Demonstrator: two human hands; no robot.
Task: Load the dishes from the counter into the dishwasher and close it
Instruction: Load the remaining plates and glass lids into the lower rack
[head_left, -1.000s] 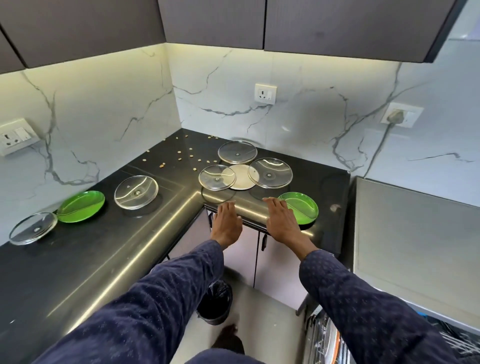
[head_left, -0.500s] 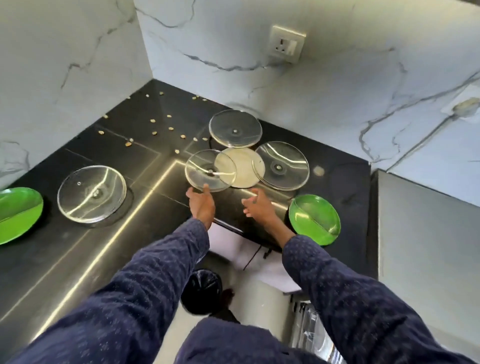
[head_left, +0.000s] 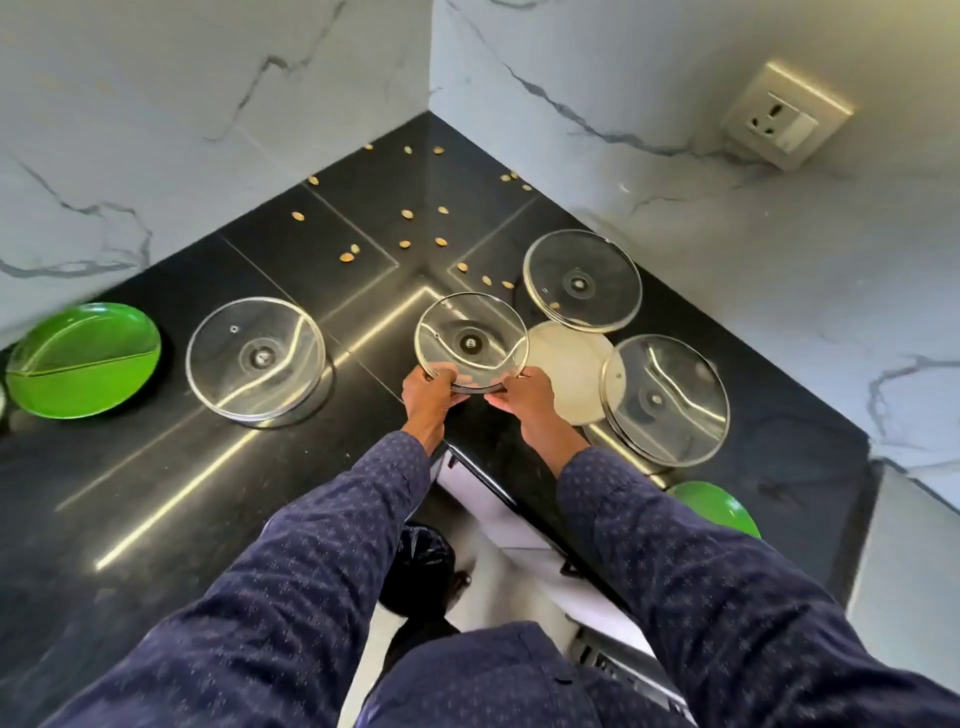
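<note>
Item: small glass lid, near edge now pinched at the rim by the left hand and right hand, fingers curled under; half a second earlier both hands were only reaching for it. First pickup is judged begun. Location: black table, beside a cream plate. Also listed: three more glass lids; two green plates, nothing held in either. Dishwasher interior not shown.

walls: white veined marble | socket | worktop: glossy black
</note>
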